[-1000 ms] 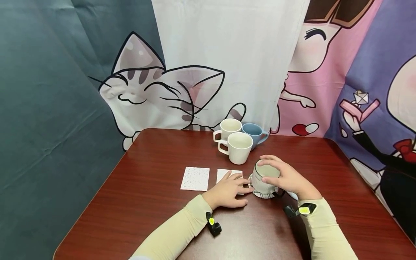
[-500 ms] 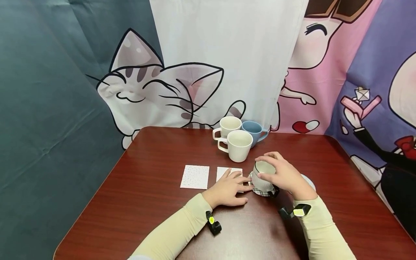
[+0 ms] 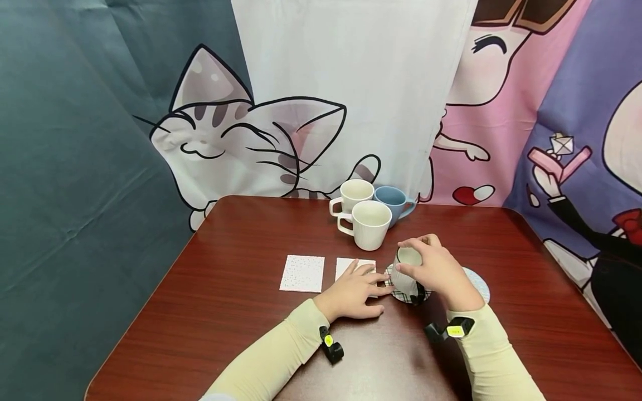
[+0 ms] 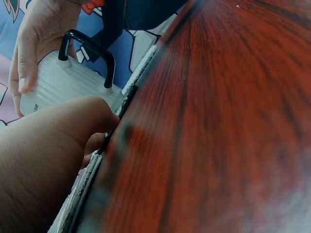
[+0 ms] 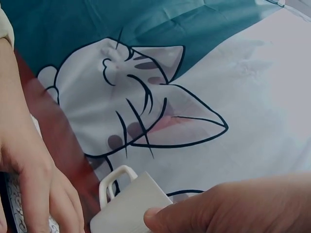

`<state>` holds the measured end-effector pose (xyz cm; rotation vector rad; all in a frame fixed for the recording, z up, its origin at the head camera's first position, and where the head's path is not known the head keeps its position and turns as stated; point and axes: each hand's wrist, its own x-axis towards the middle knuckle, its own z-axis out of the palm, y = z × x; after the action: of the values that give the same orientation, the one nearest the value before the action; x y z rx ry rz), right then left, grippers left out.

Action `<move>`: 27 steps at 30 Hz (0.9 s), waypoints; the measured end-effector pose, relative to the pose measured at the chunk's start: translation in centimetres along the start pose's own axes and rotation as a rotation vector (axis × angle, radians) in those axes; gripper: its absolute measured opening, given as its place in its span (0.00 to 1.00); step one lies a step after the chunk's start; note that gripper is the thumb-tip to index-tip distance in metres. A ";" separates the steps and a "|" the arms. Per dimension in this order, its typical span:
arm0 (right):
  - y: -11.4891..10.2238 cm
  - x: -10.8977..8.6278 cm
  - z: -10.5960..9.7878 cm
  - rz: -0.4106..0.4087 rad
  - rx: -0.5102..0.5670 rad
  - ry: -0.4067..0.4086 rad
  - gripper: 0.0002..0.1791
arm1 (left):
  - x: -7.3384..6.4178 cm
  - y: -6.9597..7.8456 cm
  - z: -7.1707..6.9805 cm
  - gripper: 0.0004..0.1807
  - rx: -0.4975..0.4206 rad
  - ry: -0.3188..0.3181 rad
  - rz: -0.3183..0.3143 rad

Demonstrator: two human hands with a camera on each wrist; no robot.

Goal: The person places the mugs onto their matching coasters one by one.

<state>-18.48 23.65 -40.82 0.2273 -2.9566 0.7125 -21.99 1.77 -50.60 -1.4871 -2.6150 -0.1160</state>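
My right hand (image 3: 441, 273) grips a white ribbed mug (image 3: 403, 283) by its rim, fingers on the far side and thumb on the near side. The mug has a dark rim and a black handle (image 4: 109, 60) that points toward me. It stands on a round plaid coaster (image 3: 402, 299). My left hand (image 3: 351, 295) lies with its fingers spread, fingertips at that coaster's left edge. Partly under the left hand is a white square coaster (image 3: 345, 265). In the left wrist view, the left thumb is close to the base of the mug (image 4: 73, 87).
Behind my hands stand two white mugs, a front one (image 3: 371, 227) and a back one (image 3: 355, 192), beside a blue mug (image 3: 390, 197). A speckled square coaster (image 3: 302, 274) lies to the left. A pale blue round coaster (image 3: 478, 285) shows beyond the right wrist.
The black handle has swung from the mug's right side round to its front as my right hand turned slightly left. More of the pale blue coaster shows. My left hand has stayed put.
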 end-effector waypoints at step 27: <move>0.6 0.4 0.2 -0.017 0.031 -0.010 0.28 | 0.0 -0.4 0.5 0.25 -0.016 0.033 0.003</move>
<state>-18.94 24.08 -41.19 0.2589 -2.9513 0.7584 -22.31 1.64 -51.11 -1.4809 -2.5921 -0.1604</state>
